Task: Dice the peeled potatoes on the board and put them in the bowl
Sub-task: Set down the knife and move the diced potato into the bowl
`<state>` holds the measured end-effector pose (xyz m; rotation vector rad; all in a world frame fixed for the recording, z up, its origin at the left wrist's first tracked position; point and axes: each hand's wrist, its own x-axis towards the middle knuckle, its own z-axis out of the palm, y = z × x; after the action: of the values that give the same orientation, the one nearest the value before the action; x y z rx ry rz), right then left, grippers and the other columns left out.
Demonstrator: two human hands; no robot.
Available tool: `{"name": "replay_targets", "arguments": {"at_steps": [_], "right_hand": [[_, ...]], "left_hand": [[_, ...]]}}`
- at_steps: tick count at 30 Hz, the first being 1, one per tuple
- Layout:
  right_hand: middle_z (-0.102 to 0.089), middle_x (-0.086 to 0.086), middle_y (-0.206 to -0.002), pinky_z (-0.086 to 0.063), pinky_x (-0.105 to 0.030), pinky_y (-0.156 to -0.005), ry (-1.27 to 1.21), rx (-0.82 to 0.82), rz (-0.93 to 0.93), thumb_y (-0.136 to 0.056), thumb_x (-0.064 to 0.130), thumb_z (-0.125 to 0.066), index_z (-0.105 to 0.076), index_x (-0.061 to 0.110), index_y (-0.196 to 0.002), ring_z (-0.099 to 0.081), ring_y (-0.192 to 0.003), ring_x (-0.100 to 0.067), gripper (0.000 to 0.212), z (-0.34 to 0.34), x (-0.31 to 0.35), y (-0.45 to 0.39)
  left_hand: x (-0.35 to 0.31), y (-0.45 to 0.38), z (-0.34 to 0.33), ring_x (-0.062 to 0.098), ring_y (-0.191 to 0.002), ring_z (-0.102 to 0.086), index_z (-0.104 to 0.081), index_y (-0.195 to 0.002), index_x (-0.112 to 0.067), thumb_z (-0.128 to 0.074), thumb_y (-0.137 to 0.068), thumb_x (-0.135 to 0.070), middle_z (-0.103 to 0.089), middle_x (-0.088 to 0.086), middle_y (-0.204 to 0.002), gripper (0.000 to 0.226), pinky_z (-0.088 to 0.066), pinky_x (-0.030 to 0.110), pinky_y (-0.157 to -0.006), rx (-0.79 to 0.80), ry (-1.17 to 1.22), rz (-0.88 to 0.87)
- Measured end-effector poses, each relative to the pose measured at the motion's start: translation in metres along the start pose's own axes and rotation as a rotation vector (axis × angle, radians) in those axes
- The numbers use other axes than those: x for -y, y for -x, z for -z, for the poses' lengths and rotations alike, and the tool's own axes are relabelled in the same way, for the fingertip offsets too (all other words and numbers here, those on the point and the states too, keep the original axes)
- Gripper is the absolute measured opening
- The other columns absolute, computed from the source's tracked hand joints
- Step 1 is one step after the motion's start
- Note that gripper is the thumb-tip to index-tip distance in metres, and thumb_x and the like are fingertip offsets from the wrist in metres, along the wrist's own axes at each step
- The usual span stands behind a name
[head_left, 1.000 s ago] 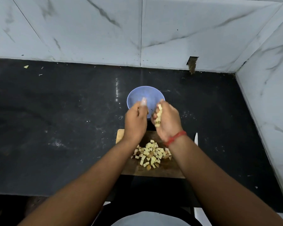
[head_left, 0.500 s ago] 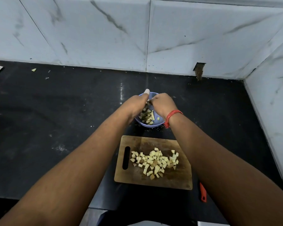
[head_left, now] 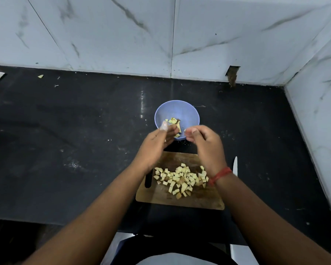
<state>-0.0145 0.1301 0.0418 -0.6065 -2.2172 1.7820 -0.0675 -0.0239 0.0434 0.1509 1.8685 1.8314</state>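
The left hand (head_left: 154, 145) and right hand (head_left: 204, 145) hover side by side over the near rim of one blue bowl (head_left: 177, 113), fingers loosely curled and holding nothing I can make out. A few potato cubes (head_left: 174, 122) lie in the bowl. One wooden cutting board (head_left: 197, 199) carries a pile of diced potato (head_left: 181, 178), too many to count. One knife (head_left: 235, 166) lies just right of the board.

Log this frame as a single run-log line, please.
stage: moving dice to bowl | left hand: open, empty | right hand: open, empty | bowl: some potato | board: most dice remain
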Motion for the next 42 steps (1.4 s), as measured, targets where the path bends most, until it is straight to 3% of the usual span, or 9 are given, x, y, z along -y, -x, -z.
{"name": "replay_targets", "arguments": {"at_steps": [5, 8, 13, 18, 22, 26, 30, 34, 42], "right_hand": [[-0.07, 0.005, -0.092, -0.058, -0.044, -0.083, -0.027, 0.066, -0.011, -0.101, 0.016, -0.052, -0.068, 0.018, -0.1, -0.069, -0.087, -0.01, 0.016, -0.006, -0.024, 0.046], [-0.067, 0.008, -0.094, -0.055, -0.033, -0.078, -0.121, 0.11, 0.073, -0.102, 0.022, -0.05, -0.064, 0.015, -0.111, -0.064, -0.085, -0.009, 0.018, -0.023, -0.017, 0.064], [-0.066, -0.018, -0.098, -0.052, -0.05, -0.079, -0.421, 0.111, -0.181, -0.1, 0.021, -0.052, -0.065, 0.01, -0.102, -0.063, -0.089, -0.028, 0.017, -0.031, -0.013, 0.065], [-0.064, 0.007, -0.101, -0.05, -0.029, -0.086, 0.261, 0.044, 0.133, -0.099, 0.028, -0.052, -0.063, 0.021, -0.099, -0.059, -0.097, -0.001, 0.013, 0.013, -0.04, 0.058], [-0.041, 0.002, -0.149, -0.026, -0.036, -0.118, 0.799, 0.276, 0.314, -0.095, 0.06, -0.04, -0.044, 0.02, -0.143, -0.03, -0.141, -0.012, 0.062, 0.038, -0.08, 0.059], [-0.013, 0.002, -0.164, -0.007, -0.041, -0.123, 1.085, 0.475, 0.576, -0.091, 0.073, -0.034, -0.02, 0.019, -0.156, -0.004, -0.151, -0.012, 0.086, 0.029, -0.09, 0.063], [-0.028, -0.001, -0.159, -0.015, -0.04, -0.122, 1.116, 0.47, 0.622, -0.092, 0.07, -0.037, -0.03, 0.013, -0.153, -0.018, -0.149, -0.016, 0.084, 0.017, -0.091, 0.054], [-0.049, -0.001, -0.142, -0.037, -0.044, -0.108, 1.097, 0.42, 0.691, -0.094, 0.057, -0.045, -0.054, 0.015, -0.134, -0.042, -0.132, -0.021, 0.058, 0.015, -0.098, 0.053], [-0.055, 0.001, -0.101, -0.045, -0.039, -0.084, 1.024, 0.326, 0.715, -0.09, 0.036, -0.052, -0.061, 0.017, -0.103, -0.048, -0.092, -0.02, 0.024, 0.009, -0.092, 0.052]], "left_hand": [[0.02, 0.027, -0.018, -0.003, -0.135, -0.047, -0.046, -0.149, -0.017, -0.03, -0.099, -0.054, -0.055, -0.008, -0.146, 0.064, -0.035, 0.022, -0.115, 0.104, -0.003, -0.026], [0.021, 0.032, -0.027, -0.004, -0.13, -0.051, -0.051, -0.146, -0.018, -0.031, -0.098, -0.054, -0.058, -0.008, -0.143, 0.064, -0.04, 0.02, -0.11, 0.074, -0.038, -0.072], [0.029, 0.03, -0.024, 0.0, -0.124, -0.058, -0.059, -0.138, -0.017, -0.036, -0.108, -0.037, -0.066, -0.008, -0.132, 0.042, -0.046, 0.025, -0.105, -0.018, -0.105, -0.162], [0.051, 0.038, 0.002, -0.002, -0.12, -0.057, -0.066, -0.128, -0.02, -0.038, -0.103, -0.043, -0.067, -0.01, -0.126, 0.044, -0.045, 0.022, -0.102, -0.118, -0.503, -0.355], [0.085, 0.046, 0.022, 0.006, -0.15, -0.022, -0.044, -0.15, -0.018, -0.032, -0.1, -0.058, -0.04, -0.003, -0.158, 0.065, -0.022, 0.034, -0.123, 0.075, -0.885, -0.386], [0.106, 0.048, 0.019, 0.012, -0.156, 0.001, -0.024, -0.159, -0.012, -0.03, -0.102, -0.063, -0.018, 0.004, -0.167, 0.077, -0.007, 0.037, -0.127, 0.25, -1.191, -0.538], [0.116, 0.043, 0.011, 0.027, -0.151, -0.021, -0.034, -0.152, 0.0, -0.032, -0.101, -0.064, -0.033, 0.016, -0.159, 0.082, -0.019, 0.043, -0.125, 0.199, -1.283, -0.6], [0.123, 0.041, 0.005, 0.029, -0.125, -0.045, -0.058, -0.125, -0.006, -0.032, -0.101, -0.062, -0.052, 0.011, -0.134, 0.066, -0.038, 0.043, -0.104, 0.047, -1.297, -0.724], [0.119, 0.035, -0.004, 0.022, -0.088, -0.043, -0.055, -0.095, -0.017, -0.032, -0.099, -0.063, -0.052, 0.003, -0.1, 0.052, -0.041, 0.041, -0.077, -0.071, -1.296, -0.643]]}}
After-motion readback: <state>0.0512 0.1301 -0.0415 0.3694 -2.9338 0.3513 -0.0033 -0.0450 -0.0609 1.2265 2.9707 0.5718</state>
